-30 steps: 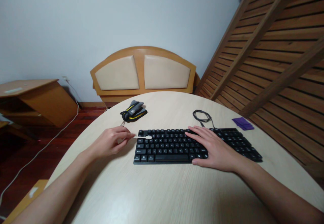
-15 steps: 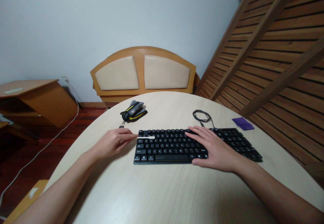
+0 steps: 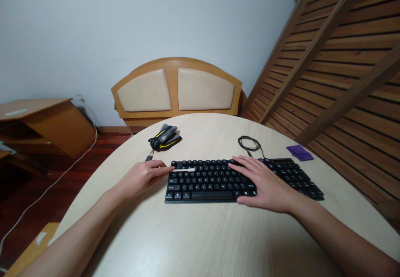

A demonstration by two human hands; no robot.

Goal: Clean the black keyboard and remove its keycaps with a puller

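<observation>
A black keyboard [image 3: 206, 181] lies across the table in front of me. My left hand [image 3: 142, 178] is at its left end, with the fingers closed on a thin white toothbrush [image 3: 184, 169]. The brush lies level over the upper left rows of keys, its head pointing right; the rest of its handle is hidden in the hand. My right hand [image 3: 265, 183] rests on the right part of the keyboard, fingers spread and thumb near the front edge, holding nothing.
Behind my left hand lies a grey, black and yellow bundle [image 3: 165, 137] with a small dark end piece [image 3: 149, 158]. A coiled black cable [image 3: 250, 143] sits behind the keyboard, and a folded purple cloth [image 3: 300, 152] lies at the right. The round table [image 3: 200, 243] faces a headboard [image 3: 175, 85].
My left hand has shifted slightly to the right, carrying the toothbrush with it along the upper keys. My right hand and the keyboard have stayed in place.
</observation>
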